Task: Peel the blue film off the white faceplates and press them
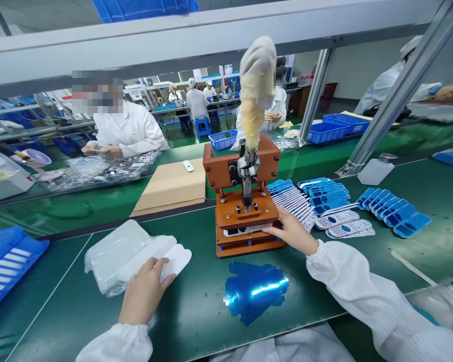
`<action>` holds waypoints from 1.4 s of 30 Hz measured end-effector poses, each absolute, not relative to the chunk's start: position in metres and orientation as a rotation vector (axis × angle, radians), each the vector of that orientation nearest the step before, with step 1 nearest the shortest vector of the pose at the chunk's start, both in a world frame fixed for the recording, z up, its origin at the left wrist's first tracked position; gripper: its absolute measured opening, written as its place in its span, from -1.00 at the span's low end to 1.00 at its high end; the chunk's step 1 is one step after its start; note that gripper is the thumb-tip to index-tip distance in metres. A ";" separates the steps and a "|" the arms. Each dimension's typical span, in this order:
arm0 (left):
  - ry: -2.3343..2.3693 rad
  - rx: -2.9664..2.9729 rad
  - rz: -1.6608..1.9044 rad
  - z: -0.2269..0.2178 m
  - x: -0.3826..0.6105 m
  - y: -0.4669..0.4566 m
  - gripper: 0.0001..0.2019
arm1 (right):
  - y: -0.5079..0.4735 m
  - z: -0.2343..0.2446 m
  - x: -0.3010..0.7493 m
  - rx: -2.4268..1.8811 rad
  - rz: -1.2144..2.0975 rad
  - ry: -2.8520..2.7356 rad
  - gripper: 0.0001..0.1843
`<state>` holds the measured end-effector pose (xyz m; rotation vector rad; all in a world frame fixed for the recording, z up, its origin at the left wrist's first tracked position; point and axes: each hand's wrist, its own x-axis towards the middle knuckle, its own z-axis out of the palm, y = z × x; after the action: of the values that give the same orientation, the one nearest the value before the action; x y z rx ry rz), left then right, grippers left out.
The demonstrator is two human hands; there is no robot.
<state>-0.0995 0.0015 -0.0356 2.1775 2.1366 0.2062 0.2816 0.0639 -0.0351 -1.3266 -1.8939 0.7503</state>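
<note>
An orange hand press (245, 201) with a cloth-wrapped lever (255, 85) stands on the green table, a white part (241, 230) lying in its lower slot. My right hand (292, 230) reaches to the press's right side, fingers touching that white part. My left hand (145, 289) rests on a stack of white flat pieces (173, 259) lying on a clear plastic bag (113, 251), fingers curled on the top piece. A pile of shiny blue film pieces (254, 291) lies in front of the press.
Rows of blue-filmed and white keypad parts (324, 201) and more (394, 211) lie right of the press. A blue tray (7, 259) sits at far left, a cardboard box (171, 186) behind, a white bottle (375, 171) at right. Other workers in white coats sit at benches beyond.
</note>
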 end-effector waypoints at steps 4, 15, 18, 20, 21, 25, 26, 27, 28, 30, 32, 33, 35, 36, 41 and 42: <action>2.131 2.079 0.230 -0.040 -0.100 0.001 -0.65 | 0.063 -0.033 0.282 -1.360 0.803 -1.883 -0.61; 2.051 1.807 0.603 -0.020 -0.100 0.007 -0.53 | 0.042 -0.029 0.288 -1.352 0.460 -1.756 -0.72; 1.683 1.613 0.371 0.002 -0.062 -0.003 -0.58 | 0.012 -0.027 0.280 -1.261 0.402 -1.747 -0.78; 1.427 1.508 0.226 0.012 -0.027 -0.004 -0.60 | -0.006 -0.026 0.271 -1.120 0.554 -1.949 -0.64; 1.339 1.480 0.196 0.015 -0.009 -0.002 -0.61 | -0.012 -0.025 0.266 -1.058 0.630 -2.044 -0.56; 1.153 1.444 0.175 0.016 0.043 0.013 -0.63 | -0.017 -0.020 0.262 -1.031 0.659 -2.119 -0.59; 1.137 1.437 0.175 0.015 0.049 0.017 -0.63 | -0.015 -0.019 0.264 -1.039 0.639 -2.110 -0.60; 1.131 1.431 0.177 0.015 0.053 0.021 -0.63 | -0.012 -0.019 0.268 -1.043 0.624 -2.111 -0.60; 1.135 1.430 0.186 0.014 0.054 0.024 -0.62 | -0.009 -0.019 0.273 -1.049 0.614 -2.115 -0.60; 1.177 1.434 0.240 0.012 0.050 0.028 -0.60 | -0.003 -0.022 0.284 -1.082 0.601 -2.095 -0.62; 1.304 1.440 0.385 0.010 0.039 0.031 -0.56 | 0.005 -0.026 0.296 -1.152 0.576 -2.032 -0.65; 1.391 1.441 0.494 0.007 0.032 0.032 -0.54 | 0.009 -0.028 0.302 -1.196 0.551 -1.993 -0.66; 1.550 1.470 0.757 0.002 0.019 0.033 -0.55 | 0.020 -0.031 0.309 -1.278 0.506 -1.931 -0.68; 1.596 1.510 0.885 -0.002 0.014 0.034 -0.58 | 0.026 -0.032 0.310 -1.304 0.497 -1.916 -0.69; 1.556 1.737 1.116 -0.024 0.013 0.037 -0.69 | 0.054 -0.035 0.298 -1.305 0.600 -1.933 -0.61; 1.546 1.737 1.102 -0.028 0.016 0.037 -0.65 | 0.058 -0.036 0.295 -1.303 0.625 -1.944 -0.58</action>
<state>0.0163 0.0366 -0.0281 1.7371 1.5464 1.1020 0.2946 0.0579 -0.0358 -1.3025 -1.9438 0.6252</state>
